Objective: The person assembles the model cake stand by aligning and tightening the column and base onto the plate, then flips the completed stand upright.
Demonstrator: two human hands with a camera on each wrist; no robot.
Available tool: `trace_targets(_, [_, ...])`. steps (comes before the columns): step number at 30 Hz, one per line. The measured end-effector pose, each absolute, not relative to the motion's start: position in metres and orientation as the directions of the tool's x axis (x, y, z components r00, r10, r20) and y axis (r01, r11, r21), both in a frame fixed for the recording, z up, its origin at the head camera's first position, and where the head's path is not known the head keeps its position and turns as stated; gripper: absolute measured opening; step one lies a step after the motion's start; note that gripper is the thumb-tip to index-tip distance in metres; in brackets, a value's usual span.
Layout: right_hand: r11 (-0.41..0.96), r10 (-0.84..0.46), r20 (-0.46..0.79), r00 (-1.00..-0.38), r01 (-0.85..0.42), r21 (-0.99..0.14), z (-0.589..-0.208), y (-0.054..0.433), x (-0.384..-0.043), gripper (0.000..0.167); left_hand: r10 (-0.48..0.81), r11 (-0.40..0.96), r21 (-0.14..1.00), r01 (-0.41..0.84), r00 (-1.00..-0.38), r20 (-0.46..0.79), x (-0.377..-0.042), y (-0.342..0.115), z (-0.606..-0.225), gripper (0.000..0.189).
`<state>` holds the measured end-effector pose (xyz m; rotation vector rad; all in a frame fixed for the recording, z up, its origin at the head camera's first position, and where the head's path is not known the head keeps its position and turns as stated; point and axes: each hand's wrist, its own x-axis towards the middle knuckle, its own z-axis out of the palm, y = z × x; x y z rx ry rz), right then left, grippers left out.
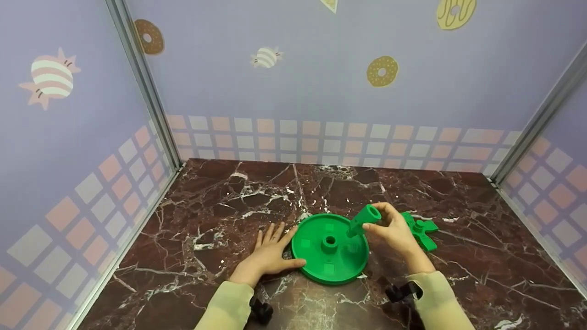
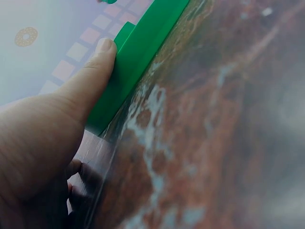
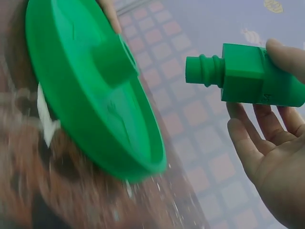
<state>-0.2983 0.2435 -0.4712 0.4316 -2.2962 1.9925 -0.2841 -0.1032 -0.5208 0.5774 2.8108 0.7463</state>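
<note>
A round green dish [image 1: 339,270] with a raised rim and a hollow socket [image 1: 329,243] at its centre lies on the table. My left hand [image 1: 270,254] rests flat at its left side, fingers spread on the tabletop, thumb touching the rim. Above the dish's right part, my right hand [image 1: 396,231] pinches a green tube [image 3: 248,74] between thumb and fingers. The tube has a squared middle and a narrower ridged end, which the right wrist view shows pointing toward the socket, apart from it. In the head view the tube is tilted, its hollow end up.
Right of my right hand lies a green piece [image 1: 426,228] with several flat arms, partly hidden by that hand. The dark red marbled table [image 1: 206,206] meets patterned walls [image 1: 298,82] at the back and sides.
</note>
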Motion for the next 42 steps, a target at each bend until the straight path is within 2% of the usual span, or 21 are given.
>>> trace_targets(6, [0.060, -0.163, 0.255, -0.953, -0.267, -0.962, -0.472, 0.223, -0.301, 0.051, 0.406, 0.793, 0.519, 0.317, -0.911, -0.064, -0.282, -0.102, -0.520, 0.103])
trace_targets(14, [0.056, -0.170, 0.249, -0.953, -0.262, -0.964, -0.476, 0.203, -0.306, 0.054, 0.410, 0.792, 0.518, 0.324, -0.910, -0.057, -0.283, -0.101, -0.521, 0.103])
trace_targets(19, [0.072, -0.197, 0.218, -0.956, -0.236, -0.969, -0.480, 0.195, -0.305, 0.057, 0.408, 0.794, 0.517, 0.321, -0.911, -0.061, -0.283, -0.101, -0.521, 0.103])
trace_targets(31, [0.147, -0.240, 0.295, -0.925, -0.335, -0.931, -0.493, 0.185, -0.306, 0.058, 0.402, 0.800, 0.513, 0.311, -0.913, -0.074, -0.284, -0.103, -0.520, 0.105])
trace_targets(42, [0.171, -0.261, 0.280, -0.924, -0.330, -0.928, -0.499, 0.185, -0.306, 0.058, 0.398, 0.799, 0.515, 0.311, -0.915, -0.065, -0.283, -0.102, -0.520, 0.102])
